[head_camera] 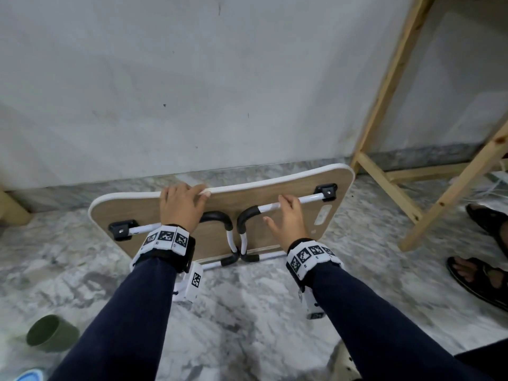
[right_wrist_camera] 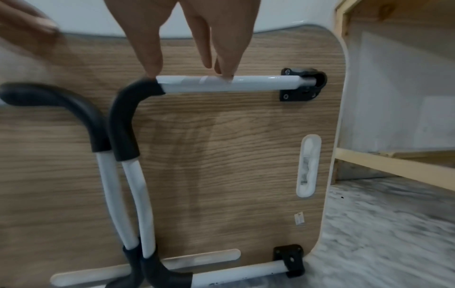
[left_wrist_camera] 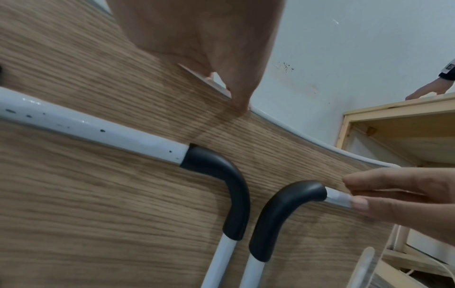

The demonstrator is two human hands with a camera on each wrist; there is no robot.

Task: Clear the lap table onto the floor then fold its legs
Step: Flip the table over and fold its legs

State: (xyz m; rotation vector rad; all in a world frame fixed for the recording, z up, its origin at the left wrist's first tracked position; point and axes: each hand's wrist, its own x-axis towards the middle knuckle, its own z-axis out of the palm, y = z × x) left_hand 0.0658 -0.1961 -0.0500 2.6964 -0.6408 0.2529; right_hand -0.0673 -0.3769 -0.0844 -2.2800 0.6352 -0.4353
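Left hand (head_camera: 183,202) gripped lap table (head_camera: 275,193) top edge; right hand (head_camera: 286,220) fingers straight, pressing right leg (head_camera: 288,204) flat. Tip: push near bend, keep board steady.

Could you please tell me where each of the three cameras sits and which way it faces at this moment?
Head: worn high, looking forward and down at the lap table tipped on edge on the marble floor; both sleeved forearms and both hands show.
Left wrist: looks along the left hand gripping the table's top edge; the right hand enters from the right.
Right wrist: looks along the right hand at its fingers touching the folded right leg.
Shared: both wrist views show the folded legs' black corner sleeves.
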